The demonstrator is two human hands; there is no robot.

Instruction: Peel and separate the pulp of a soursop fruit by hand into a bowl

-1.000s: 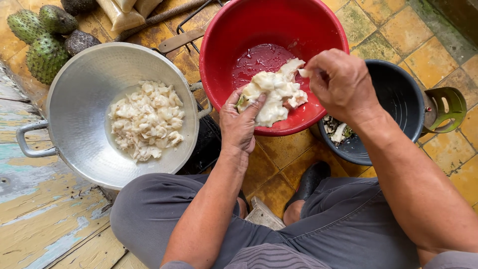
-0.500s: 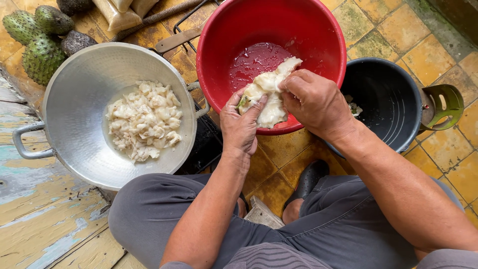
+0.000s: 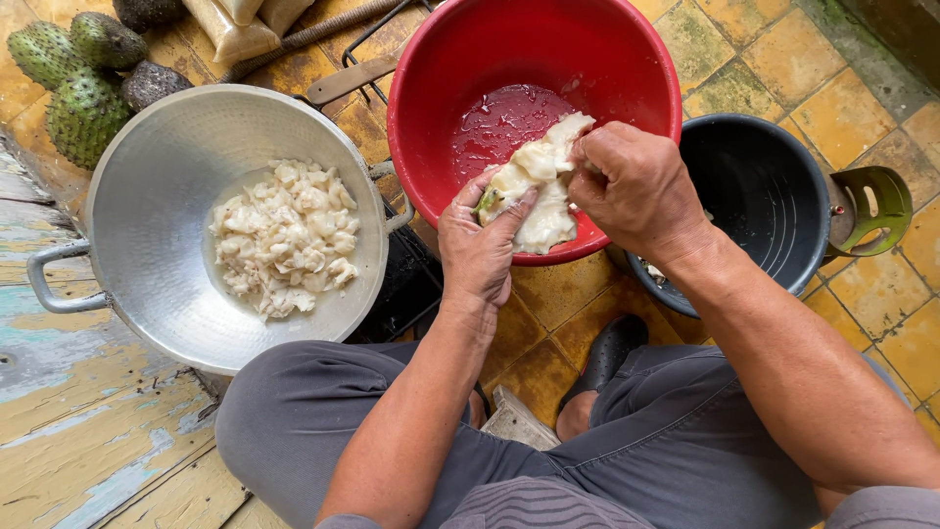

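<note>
Fruit pulp (image 3: pixel 541 191): white lump, held over the red basin (image 3: pixel 636 78) near its front rim. Left hand (image 3: pixel 480 250) cupped it from below; right hand (image 3: pixel 636 186) pinched its top. Metal pan (image 3: pixel 147 176) of pulled pieces sat left of basin.

Bare forearms, grey trousers (image 3: pixel 323 431), a dark slip-on shoe (image 3: pixel 612 348) and a striped grey shirt hem (image 3: pixel 539 504)

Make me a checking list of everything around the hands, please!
Surface: worn yellow floor tiles, painted planks at left.
Job's things: white fruit pulp held over the red basin.
Clutter: metal pan of white pulp pieces, spiky green fruits, dark bucket.
Hands: left hand cradles the pulp; right hand pinches it with its fingers.
Cables: nothing seen.
Surroundings: person's grey trousers, dark sandal.
</note>
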